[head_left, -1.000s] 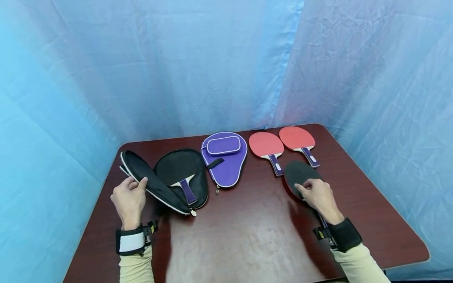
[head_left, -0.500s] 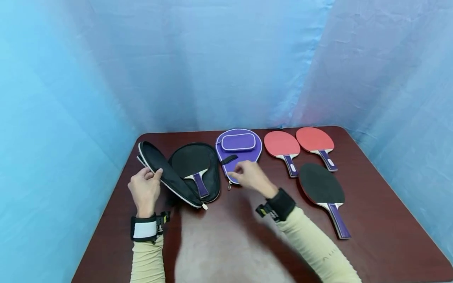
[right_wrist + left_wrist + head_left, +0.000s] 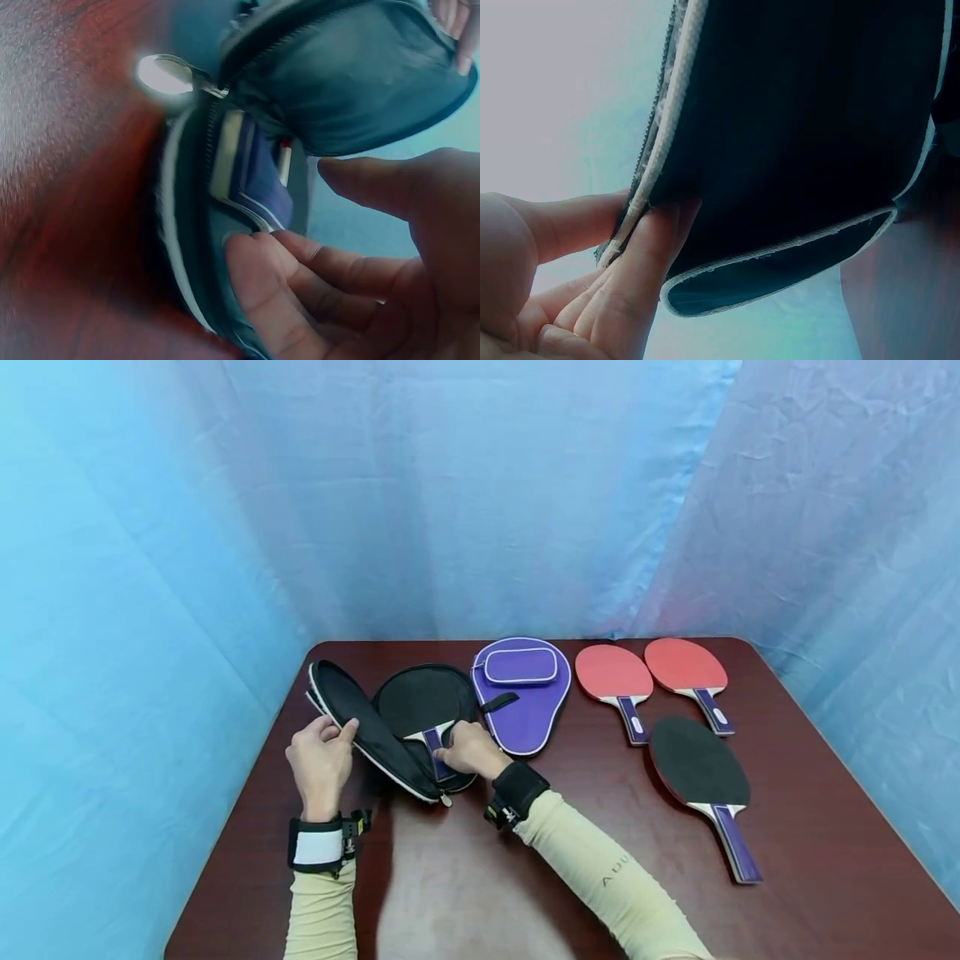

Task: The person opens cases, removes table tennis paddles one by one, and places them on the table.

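A black table tennis paddle case (image 3: 467,689) lies unzipped on the left half of the table. My left hand (image 3: 321,768) pinches the edge of its flap (image 3: 358,720), holding it raised. In the left wrist view, thumb and fingers grip the pale-edged zip border (image 3: 664,127). Inside the case rests a paddle with a purple handle (image 3: 432,747) pointing toward me. My right hand (image 3: 474,750) reaches over that handle. The right wrist view has the thumb spread apart from the fingers, with fingertips right at the handle (image 3: 259,184). A zipper pull (image 3: 166,75) hangs from the case's end.
A purple case (image 3: 521,714) with a front pocket lies right of the black one. Two red-faced paddles, one left (image 3: 613,672) and one right (image 3: 684,664), lie at the back right. A black-faced paddle (image 3: 699,760) lies in front of them. Blue curtains (image 3: 480,502) surround the table.
My right hand has left the black-faced paddle on the right and moved left across the table to the paddle inside the black case. My left hand keeps holding the flap. The head view has shifted.
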Tool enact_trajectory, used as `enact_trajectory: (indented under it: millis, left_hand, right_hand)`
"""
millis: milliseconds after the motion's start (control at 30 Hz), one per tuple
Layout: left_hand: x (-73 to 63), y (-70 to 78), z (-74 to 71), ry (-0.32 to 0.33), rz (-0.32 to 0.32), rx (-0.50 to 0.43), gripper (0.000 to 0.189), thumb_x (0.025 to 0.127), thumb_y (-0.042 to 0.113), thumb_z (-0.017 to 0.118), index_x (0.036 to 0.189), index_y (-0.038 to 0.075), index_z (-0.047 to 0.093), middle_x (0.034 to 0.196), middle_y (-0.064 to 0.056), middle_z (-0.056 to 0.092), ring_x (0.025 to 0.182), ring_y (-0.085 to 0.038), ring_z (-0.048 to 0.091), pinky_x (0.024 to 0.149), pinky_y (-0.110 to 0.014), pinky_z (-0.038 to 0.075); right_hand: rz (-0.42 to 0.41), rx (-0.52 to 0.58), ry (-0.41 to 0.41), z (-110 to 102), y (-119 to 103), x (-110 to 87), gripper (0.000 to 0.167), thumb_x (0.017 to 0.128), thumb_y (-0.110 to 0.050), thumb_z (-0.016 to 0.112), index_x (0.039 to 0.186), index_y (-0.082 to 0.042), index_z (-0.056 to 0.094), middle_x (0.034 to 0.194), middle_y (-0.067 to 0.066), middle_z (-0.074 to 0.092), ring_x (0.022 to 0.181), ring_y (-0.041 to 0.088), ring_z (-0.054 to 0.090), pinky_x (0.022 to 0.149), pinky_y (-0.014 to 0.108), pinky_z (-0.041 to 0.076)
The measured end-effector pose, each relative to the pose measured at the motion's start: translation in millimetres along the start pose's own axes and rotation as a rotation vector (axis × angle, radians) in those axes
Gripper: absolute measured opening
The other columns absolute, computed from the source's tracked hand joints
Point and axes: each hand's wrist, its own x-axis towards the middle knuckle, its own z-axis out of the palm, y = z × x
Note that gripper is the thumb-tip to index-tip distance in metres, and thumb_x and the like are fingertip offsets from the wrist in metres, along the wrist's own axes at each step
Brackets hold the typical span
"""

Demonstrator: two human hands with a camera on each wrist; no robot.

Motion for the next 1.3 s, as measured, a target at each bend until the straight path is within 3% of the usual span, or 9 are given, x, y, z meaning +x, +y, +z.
enact_trajectory:
  millis: [100,233,433,667,767,933,1000,1133,1300]
  left_hand:
    - [0.8,0.6,-0.3,-0.007,-0.014,-0.001,0.021,0.091,0.019,0.072,0.086,-0.002,0.071,0.089,-0.023,0.074,0.078,-0.037,0.069,0.069,-0.048,0.052]
    - [1.7,1.7,-1.7,-0.019,-0.045,-0.010,0.020,0.090,0.018,0.072,0.090,-0.002,0.072,0.093,-0.023,0.074,0.083,-0.039,0.069,0.073,-0.049,0.052]
    - [1.4,2.2,-2.8,-0.027,-0.062,-0.019,0.020,0.090,0.019,0.073,0.092,-0.002,0.073,0.095,-0.024,0.074,0.086,-0.039,0.070,0.076,-0.050,0.053]
    - [1.7,1.1,-2.9,-0.015,-0.052,0.017,0.021,0.090,0.019,0.073,0.081,0.000,0.069,0.088,-0.021,0.075,0.078,-0.035,0.069,0.068,-0.045,0.051]
    - [1.2,0.6,-3.4,-0.010,-0.037,0.021,0.021,0.090,0.019,0.073,0.080,0.001,0.069,0.086,-0.020,0.075,0.075,-0.034,0.069,0.065,-0.041,0.049]
    - [0.4,0.3,-4.2,-0.005,-0.003,0.018,0.021,0.091,0.019,0.072,0.080,0.002,0.068,0.084,-0.020,0.074,0.070,-0.035,0.067,0.062,-0.043,0.048]
    - [0.2,0.2,-4.5,-0.003,0.004,0.014,0.021,0.091,0.019,0.072,0.080,0.001,0.068,0.085,-0.021,0.074,0.072,-0.036,0.067,0.064,-0.046,0.049]
    - [0.3,0.4,-4.5,-0.005,-0.004,-0.004,0.020,0.091,0.018,0.072,0.084,0.000,0.070,0.089,-0.023,0.074,0.079,-0.039,0.068,0.069,-0.050,0.052]
    - [-0.1,0.5,-4.0,-0.017,-0.025,-0.010,0.020,0.091,0.019,0.073,0.090,-0.001,0.072,0.094,-0.025,0.074,0.083,-0.040,0.069,0.073,-0.052,0.054]
  right_hand:
    - [0.052,-0.035,-0.006,7.6,-1.9,3.8,0.036,0.087,-0.038,0.074,0.072,-0.007,0.066,0.072,0.004,0.063,0.075,0.019,0.063,0.068,0.032,0.053]
    - [0.103,-0.036,0.004,17.0,-6.4,5.1,0.041,0.084,-0.042,0.076,0.094,-0.003,0.069,0.092,0.013,0.068,0.087,0.026,0.067,0.077,0.039,0.056]
    - [0.126,-0.043,0.047,25.3,-8.6,5.8,0.040,0.080,-0.043,0.081,0.090,-0.006,0.069,0.088,0.011,0.069,0.081,0.025,0.068,0.068,0.039,0.056]
    - [0.148,0.004,0.034,25.0,-6.7,7.9,0.030,0.081,-0.035,0.079,0.081,-0.008,0.065,0.081,0.009,0.067,0.072,0.024,0.067,0.062,0.035,0.054]
    - [0.157,0.140,0.002,22.7,-5.2,8.3,0.029,0.084,-0.032,0.076,0.077,-0.007,0.062,0.075,0.009,0.065,0.058,0.020,0.068,0.055,0.030,0.055]
    - [0.213,0.650,-0.142,19.6,-0.3,9.0,0.017,0.088,-0.017,0.065,0.080,-0.003,0.057,0.071,0.009,0.060,0.048,0.018,0.065,0.049,0.028,0.056]
    - [0.236,0.794,-0.206,19.5,1.6,9.9,0.011,0.087,-0.012,0.059,0.082,-0.002,0.056,0.070,0.009,0.061,0.049,0.014,0.060,0.047,0.024,0.053]
    - [0.244,0.896,-0.268,20.6,2.3,12.9,0.018,0.091,-0.016,0.055,0.084,0.000,0.057,0.063,0.006,0.060,0.048,0.010,0.050,0.045,0.019,0.042]
    - [0.244,0.980,-0.235,22.6,0.3,14.1,0.043,0.103,-0.034,0.049,0.102,0.008,0.057,0.060,0.003,0.052,0.048,0.011,0.047,0.044,0.020,0.039]
